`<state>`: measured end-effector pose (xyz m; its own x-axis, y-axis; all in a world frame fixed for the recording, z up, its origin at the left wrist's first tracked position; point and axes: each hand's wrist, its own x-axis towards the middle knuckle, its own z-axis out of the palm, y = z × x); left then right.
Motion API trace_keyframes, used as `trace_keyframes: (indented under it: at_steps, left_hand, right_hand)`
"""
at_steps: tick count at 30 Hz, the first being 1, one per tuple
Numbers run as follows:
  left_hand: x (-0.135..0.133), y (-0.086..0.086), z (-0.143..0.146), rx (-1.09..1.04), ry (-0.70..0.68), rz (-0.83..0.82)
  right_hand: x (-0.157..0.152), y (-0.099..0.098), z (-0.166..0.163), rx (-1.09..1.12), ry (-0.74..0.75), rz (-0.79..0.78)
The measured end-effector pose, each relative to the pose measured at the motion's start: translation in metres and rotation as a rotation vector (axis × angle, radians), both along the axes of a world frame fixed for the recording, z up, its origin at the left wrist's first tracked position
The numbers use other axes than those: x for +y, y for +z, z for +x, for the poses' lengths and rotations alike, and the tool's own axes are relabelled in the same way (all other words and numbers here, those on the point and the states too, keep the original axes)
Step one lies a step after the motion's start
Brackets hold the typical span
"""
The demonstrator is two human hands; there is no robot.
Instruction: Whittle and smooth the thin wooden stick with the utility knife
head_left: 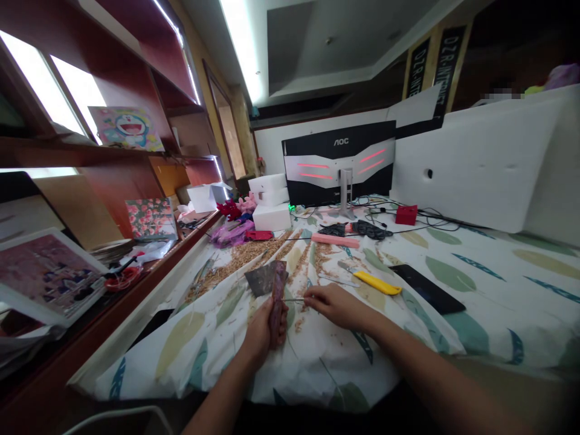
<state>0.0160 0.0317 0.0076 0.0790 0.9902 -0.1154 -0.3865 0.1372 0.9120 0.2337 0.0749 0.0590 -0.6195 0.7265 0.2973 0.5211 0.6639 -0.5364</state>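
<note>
My left hand point(265, 329) is wrapped round a long, reddish-brown piece that looks like wood point(278, 284), tilted upward over the cloth. My right hand point(335, 305) pinches a thin rod-like tool point(294, 299) between thumb and fingers. The tool's far end meets the side of the brown piece; its tip is hidden or too small to make out. Just behind the brown piece is a dark grey flat sheet point(259, 280), partly covered by it. To the right of my right hand lies a yellow-handled cutting tool point(378, 283).
Wood shavings point(244, 257) are scattered over the leaf-patterned cloth point(190, 338). A black slab point(428, 289) lies at right. Farther back are a pink bar point(335, 241), black gloves or bags point(369, 229), a red box point(406, 215), cables and a monitor point(317, 172). Shelves stand left.
</note>
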Motion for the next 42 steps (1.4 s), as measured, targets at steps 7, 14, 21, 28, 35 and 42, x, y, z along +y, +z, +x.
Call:
trace_keyframes:
  at_steps: [7, 14, 21, 28, 35, 42]
  left_hand:
    - [-0.001, 0.003, 0.001, 0.011, -0.028, 0.015]
    - [-0.002, 0.002, 0.0, 0.032, -0.042, 0.016]
    - [-0.001, 0.0, 0.0, 0.082, -0.044, 0.01]
    - [-0.001, 0.003, 0.002, 0.067, 0.005, 0.002]
    - [0.0, 0.001, -0.001, 0.047, 0.034, 0.038]
    - [-0.001, 0.0, -0.001, 0.048, 0.057, 0.03]
  right_hand:
    - [0.02, 0.006, 0.02, 0.278, -0.324, 0.096]
    - [0.011, 0.008, 0.015, 0.35, -0.249, 0.096]
    - [0.008, 0.003, 0.004, 0.244, -0.164, 0.059]
    - [-0.008, 0.003, -0.003, 0.031, 0.018, -0.054]
    - [-0.022, -0.004, -0.015, -0.139, 0.183, -0.094]
    - [-0.023, -0.001, -0.013, -0.14, 0.164, -0.089]
